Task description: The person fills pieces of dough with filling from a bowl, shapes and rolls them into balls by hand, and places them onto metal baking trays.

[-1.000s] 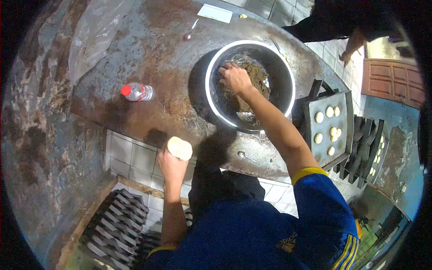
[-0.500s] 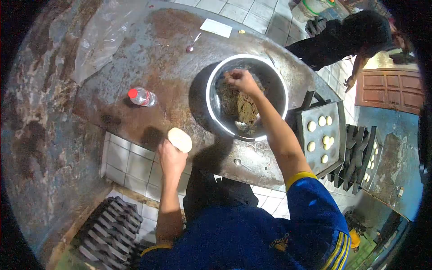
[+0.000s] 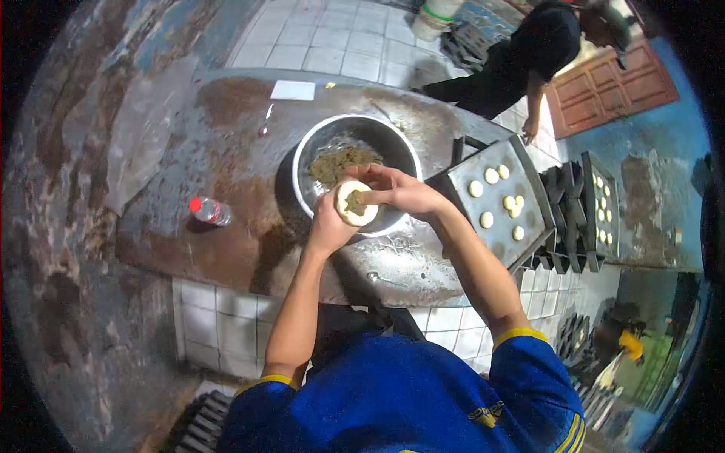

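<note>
Over the near side of the metal bowl (image 3: pixel 414 155), my left hand (image 3: pixel 328 228) is closed around a flat round piece of dough (image 3: pixel 361 219). A lump of brown filling (image 3: pixel 353 202) sits on the middle of the dough. My right hand (image 3: pixel 408 195) reaches in from the right, its thumb pressed on the filling and its fingers curved behind the dough's far edge. More brown filling (image 3: pixel 343 161) lies loose in the bowl.
A baking tray (image 3: pixel 468 162) with several dough balls stands right of the bowl, and another tray (image 3: pixel 602 245) lies beyond it. On the table's left is a red-capped bottle (image 3: pixel 211 211). A white card (image 3: pixel 293 90) lies at the back. A person (image 3: pixel 521 57) bends at the far right.
My right hand has come out of the bowl with filling, now on the dough. My left hand has brought the dough up and right, over the bowl's edge. The view has shifted.
</note>
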Demonstrator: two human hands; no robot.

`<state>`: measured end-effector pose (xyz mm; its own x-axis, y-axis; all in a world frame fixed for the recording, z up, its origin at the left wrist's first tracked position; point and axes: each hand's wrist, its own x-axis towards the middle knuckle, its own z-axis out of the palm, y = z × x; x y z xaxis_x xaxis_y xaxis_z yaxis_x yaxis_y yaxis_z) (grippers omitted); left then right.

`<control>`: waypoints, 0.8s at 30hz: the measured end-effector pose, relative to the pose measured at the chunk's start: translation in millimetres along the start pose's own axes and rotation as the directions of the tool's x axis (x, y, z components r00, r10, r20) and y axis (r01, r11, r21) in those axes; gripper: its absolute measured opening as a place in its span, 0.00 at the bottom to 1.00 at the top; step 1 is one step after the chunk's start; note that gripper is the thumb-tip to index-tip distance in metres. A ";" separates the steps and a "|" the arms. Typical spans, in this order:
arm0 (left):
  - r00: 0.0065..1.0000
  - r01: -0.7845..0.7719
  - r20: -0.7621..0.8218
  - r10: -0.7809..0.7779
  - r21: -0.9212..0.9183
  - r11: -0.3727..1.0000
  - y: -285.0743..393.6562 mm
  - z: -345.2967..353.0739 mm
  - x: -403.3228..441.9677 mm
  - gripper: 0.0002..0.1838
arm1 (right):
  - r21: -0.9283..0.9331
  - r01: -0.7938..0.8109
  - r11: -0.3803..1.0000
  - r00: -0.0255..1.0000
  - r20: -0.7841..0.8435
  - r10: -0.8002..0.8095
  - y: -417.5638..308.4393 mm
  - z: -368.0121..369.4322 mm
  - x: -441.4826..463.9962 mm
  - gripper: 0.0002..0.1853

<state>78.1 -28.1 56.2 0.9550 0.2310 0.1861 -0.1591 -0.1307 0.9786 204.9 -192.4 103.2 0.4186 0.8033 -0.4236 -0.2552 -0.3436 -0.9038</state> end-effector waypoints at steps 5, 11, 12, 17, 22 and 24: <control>0.979 0.086 0.181 -0.090 0.029 0.996 52.1 9.8 4.4 0.23 | -0.754 0.371 0.542 0.842 0.026 -0.539 -79.5 26.2 -92.3 0.50; 0.854 0.163 0.482 -0.195 0.108 0.981 90.1 8.4 16.7 0.28 | -0.723 0.285 0.630 0.865 -0.089 -0.494 -77.9 31.6 -120.5 0.29; 0.857 0.129 0.499 -0.128 0.034 0.991 99.4 5.4 16.5 0.30 | -0.615 0.281 0.737 0.870 -0.161 -0.466 -74.3 28.3 -123.0 0.22; 0.858 0.263 0.504 -0.099 -0.267 0.927 106.4 2.3 7.0 0.28 | -0.368 0.252 0.895 0.854 -0.351 -0.385 -68.8 33.0 -140.5 0.16; 0.934 0.280 0.324 -0.152 -0.399 0.873 102.8 18.6 -1.5 0.13 | -0.367 0.333 0.868 0.837 -0.308 -0.452 -92.8 51.4 -160.2 0.42; 0.902 0.373 0.381 -0.202 -0.454 0.809 107.6 23.2 -7.9 0.13 | -0.720 0.364 0.590 0.713 -0.193 -0.675 -85.4 48.2 -153.5 0.47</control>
<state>59.3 -66.4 157.9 0.9892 -0.1327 -0.0630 0.1135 0.4179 0.9014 120.5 -262.9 248.4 0.6385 0.7105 0.2960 0.6295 -0.2608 -0.7319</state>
